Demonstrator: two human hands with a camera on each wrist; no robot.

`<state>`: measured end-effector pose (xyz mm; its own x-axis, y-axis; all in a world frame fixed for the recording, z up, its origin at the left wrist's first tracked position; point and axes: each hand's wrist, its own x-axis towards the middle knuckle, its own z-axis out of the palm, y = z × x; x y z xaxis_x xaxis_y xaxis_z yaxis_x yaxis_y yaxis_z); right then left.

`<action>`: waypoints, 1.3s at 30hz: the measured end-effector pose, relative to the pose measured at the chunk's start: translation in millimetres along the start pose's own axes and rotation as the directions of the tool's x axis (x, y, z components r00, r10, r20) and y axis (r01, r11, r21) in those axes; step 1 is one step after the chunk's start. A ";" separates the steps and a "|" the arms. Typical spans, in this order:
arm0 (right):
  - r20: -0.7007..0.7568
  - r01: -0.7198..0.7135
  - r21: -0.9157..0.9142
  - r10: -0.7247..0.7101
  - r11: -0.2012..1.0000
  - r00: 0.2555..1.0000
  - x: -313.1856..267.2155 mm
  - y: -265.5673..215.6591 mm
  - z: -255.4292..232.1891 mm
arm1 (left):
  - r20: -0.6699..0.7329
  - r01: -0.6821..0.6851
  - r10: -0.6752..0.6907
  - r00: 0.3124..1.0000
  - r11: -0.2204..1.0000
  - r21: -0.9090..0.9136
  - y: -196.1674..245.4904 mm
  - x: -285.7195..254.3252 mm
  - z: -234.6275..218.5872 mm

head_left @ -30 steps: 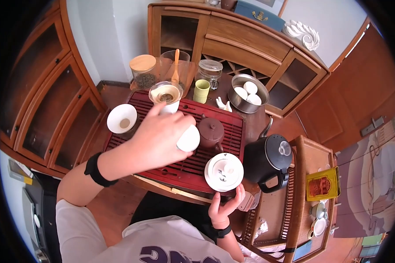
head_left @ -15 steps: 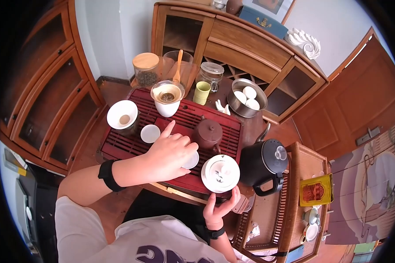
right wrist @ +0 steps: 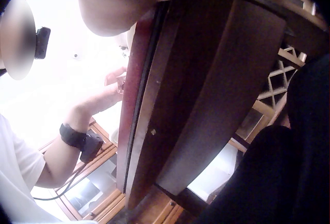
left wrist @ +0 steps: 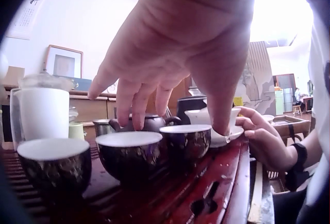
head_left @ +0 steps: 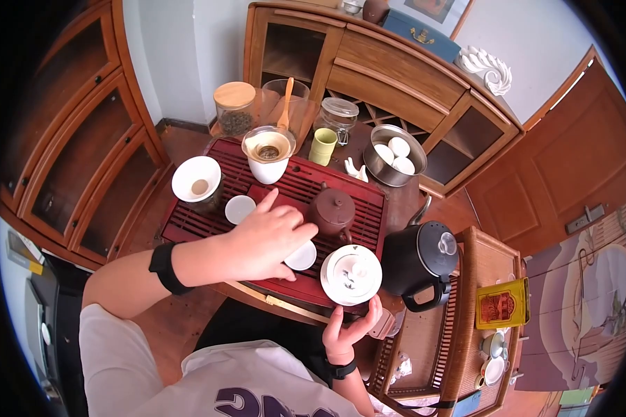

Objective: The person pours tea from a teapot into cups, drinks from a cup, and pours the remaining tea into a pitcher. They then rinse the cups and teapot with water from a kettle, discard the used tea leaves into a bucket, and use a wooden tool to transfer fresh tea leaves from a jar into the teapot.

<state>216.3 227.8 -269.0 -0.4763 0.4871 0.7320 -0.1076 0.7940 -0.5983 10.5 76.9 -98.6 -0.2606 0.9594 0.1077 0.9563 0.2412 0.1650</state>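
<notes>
My left hand (head_left: 268, 236) hovers over the tea tray (head_left: 212, 233), fingers spread, thumb beside a small cup (head_left: 301, 256). In the left wrist view three dark cups with white insides stand in a row; the middle cup (left wrist: 130, 154) is hidden under the hand in the head view, and another cup (head_left: 240, 209) sits to its left. A gap shows between the thumb and the nearest cup. At the tray's front right, my right hand (head_left: 344, 339) touches the saucer edge of a white lidded gaiwan (head_left: 351, 275) with thumb and fingers extended. A brown teapot (head_left: 332, 210) stands behind.
A white pitcher with a strainer (head_left: 268, 156) and a white-topped bowl (head_left: 196, 179) stand on the tray's far and left sides. A black kettle (head_left: 419, 260) is right of the gaiwan. Behind are a green cup (head_left: 322, 146), jars and a metal pot (head_left: 394, 156).
My left hand has brought a cup down onto the tray near the gaiwan and loosened its fingers from it. My right hand stays at the saucer.
</notes>
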 end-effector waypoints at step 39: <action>-0.024 -0.008 0.006 0.008 1.000 1.000 2.0 -1.0 2.5 | 0.237 0.240 -0.202 0.950 0.960 -0.145 -119.6 33.1 -79.7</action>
<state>213.3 227.1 -267.7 -0.4560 0.5022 0.7347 -0.1093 0.7877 -0.6063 -123.1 68.2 -36.7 -0.4090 0.8978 -0.1631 0.8363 0.4403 0.3266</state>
